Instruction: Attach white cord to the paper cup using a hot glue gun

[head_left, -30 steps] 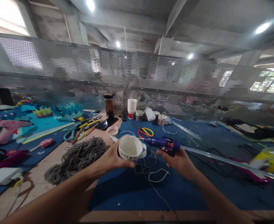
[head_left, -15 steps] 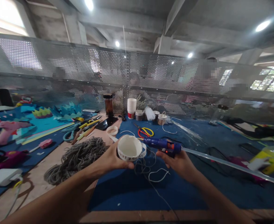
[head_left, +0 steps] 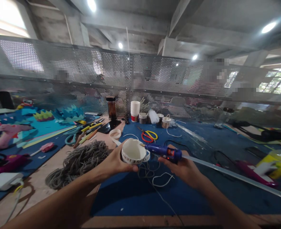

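My left hand [head_left: 118,161] is wrapped round a white paper cup [head_left: 133,149], its open mouth tilted toward me. A ribbon printed with dark letters [head_left: 128,159] circles the cup, with a loose loop at its right side. In my right hand [head_left: 182,168] is a blue hot glue gun [head_left: 163,150], a small red light glowing on it. Its nozzle points left and meets the cup's right rim; whether it touches, I cannot tell. A long clear glue stick [head_left: 228,171] sticks out of the gun's back to the right.
Grey cord [head_left: 83,162] lies heaped on the left. Behind the cup are red-and-yellow scissors [head_left: 148,136], a ribbon roll [head_left: 115,134], a phone [head_left: 109,126] and stacked paper cups [head_left: 135,109]. Thin white string [head_left: 163,179] trails across the blue mat [head_left: 154,200]. A perforated metal screen [head_left: 111,76] stands behind.
The glue gun has moved slightly left, bringing its nozzle to the cup's rim. My left hand has tilted the cup a little, and the ribbon's loose loop looks narrower.
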{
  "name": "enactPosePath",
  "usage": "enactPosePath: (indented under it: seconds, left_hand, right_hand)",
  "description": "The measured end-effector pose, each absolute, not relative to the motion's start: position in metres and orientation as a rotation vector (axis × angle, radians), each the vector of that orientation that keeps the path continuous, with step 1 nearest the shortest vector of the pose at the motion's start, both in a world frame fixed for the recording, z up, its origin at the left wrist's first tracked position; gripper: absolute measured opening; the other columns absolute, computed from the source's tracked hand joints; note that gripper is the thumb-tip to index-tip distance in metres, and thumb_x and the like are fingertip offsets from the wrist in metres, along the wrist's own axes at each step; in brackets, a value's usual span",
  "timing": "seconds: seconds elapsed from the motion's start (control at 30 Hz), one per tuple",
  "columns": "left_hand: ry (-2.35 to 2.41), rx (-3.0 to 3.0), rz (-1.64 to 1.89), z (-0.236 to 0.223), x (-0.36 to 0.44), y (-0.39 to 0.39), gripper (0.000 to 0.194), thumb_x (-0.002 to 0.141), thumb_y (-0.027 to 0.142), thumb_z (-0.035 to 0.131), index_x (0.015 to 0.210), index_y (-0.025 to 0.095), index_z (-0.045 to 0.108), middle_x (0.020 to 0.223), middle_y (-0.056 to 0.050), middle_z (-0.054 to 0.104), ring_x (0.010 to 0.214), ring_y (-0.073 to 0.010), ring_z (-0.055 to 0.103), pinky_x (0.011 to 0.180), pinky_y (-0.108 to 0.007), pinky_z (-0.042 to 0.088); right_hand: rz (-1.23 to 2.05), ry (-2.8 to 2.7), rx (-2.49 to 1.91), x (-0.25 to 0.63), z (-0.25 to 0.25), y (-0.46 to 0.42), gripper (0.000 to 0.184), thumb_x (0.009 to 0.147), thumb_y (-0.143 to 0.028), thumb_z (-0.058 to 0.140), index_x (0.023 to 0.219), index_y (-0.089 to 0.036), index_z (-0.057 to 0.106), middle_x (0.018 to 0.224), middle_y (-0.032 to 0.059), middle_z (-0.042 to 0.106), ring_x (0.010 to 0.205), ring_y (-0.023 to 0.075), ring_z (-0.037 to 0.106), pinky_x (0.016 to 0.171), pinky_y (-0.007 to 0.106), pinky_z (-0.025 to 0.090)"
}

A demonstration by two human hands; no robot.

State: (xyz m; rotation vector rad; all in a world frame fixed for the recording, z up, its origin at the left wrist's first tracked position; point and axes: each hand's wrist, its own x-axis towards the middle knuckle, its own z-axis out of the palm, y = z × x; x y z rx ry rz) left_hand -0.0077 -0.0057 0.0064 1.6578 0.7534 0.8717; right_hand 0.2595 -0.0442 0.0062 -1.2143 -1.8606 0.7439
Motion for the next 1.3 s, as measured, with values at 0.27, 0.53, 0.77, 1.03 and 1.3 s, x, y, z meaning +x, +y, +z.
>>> enactPosePath:
  seconds: [0.27, 0.53, 0.77, 1.03, 1.3]
  left_hand:
    - [0.681, 1.571, 0.794, 0.009, -0.009, -0.007, 0.085, 0.058, 0.035, 0.087, 0.132, 0.017, 0.05, 0.12, -0.011, 0.063, 0.11, -0.0284, 0.056, 0.095, -0.039, 0.042]
    - [0.565, 1.543, 0.682, 0.007, -0.012, -0.006, 0.085, 0.059, 0.037, 0.086, 0.132, 0.015, 0.05, 0.114, -0.01, 0.065, 0.102, -0.0261, 0.057, 0.088, -0.034, 0.043]
    - [0.582, 1.56, 0.654, 0.011, -0.014, -0.007, 0.074, 0.062, 0.038, 0.083, 0.126, 0.015, 0.054, 0.107, -0.009, 0.066, 0.1, -0.0254, 0.057, 0.088, -0.034, 0.043]
    - [0.62, 1.57, 0.638, 0.009, -0.014, -0.007, 0.071, 0.062, 0.038, 0.083, 0.124, 0.015, 0.057, 0.099, -0.006, 0.067, 0.095, -0.024, 0.057, 0.086, -0.033, 0.043]
    - [0.622, 1.567, 0.663, 0.015, -0.011, -0.01, 0.073, 0.062, 0.034, 0.083, 0.127, 0.015, 0.055, 0.103, -0.007, 0.068, 0.096, -0.0243, 0.058, 0.083, -0.032, 0.045]
  right_hand:
    - [0.912, -1.782, -1.198, 0.26, 0.025, -0.036, 0.029, 0.082, -0.047, 0.068, 0.087, -0.019, 0.065, 0.06, -0.0023, 0.053, 0.046, 0.0085, 0.045, 0.042, 0.023, 0.04]
    - [0.93, -1.905, -1.223, 0.262, 0.045, -0.025, 0.026, 0.081, -0.045, 0.069, 0.083, -0.02, 0.066, 0.045, -0.0052, 0.048, 0.039, 0.0089, 0.044, 0.039, 0.023, 0.035]
    - [0.874, -1.963, -1.248, 0.268, 0.046, -0.022, 0.028, 0.081, -0.048, 0.068, 0.084, -0.021, 0.068, 0.046, -0.0041, 0.049, 0.04, 0.0106, 0.046, 0.039, 0.025, 0.036]
    - [0.843, -1.988, -1.244, 0.266, 0.054, -0.025, 0.027, 0.082, -0.047, 0.068, 0.088, -0.021, 0.073, 0.044, -0.0043, 0.047, 0.038, 0.0101, 0.043, 0.037, 0.023, 0.033]
    - [0.829, -1.998, -1.269, 0.267, 0.053, -0.03, 0.025, 0.082, -0.046, 0.067, 0.082, -0.021, 0.071, 0.044, -0.0039, 0.048, 0.037, 0.01, 0.044, 0.036, 0.023, 0.032]
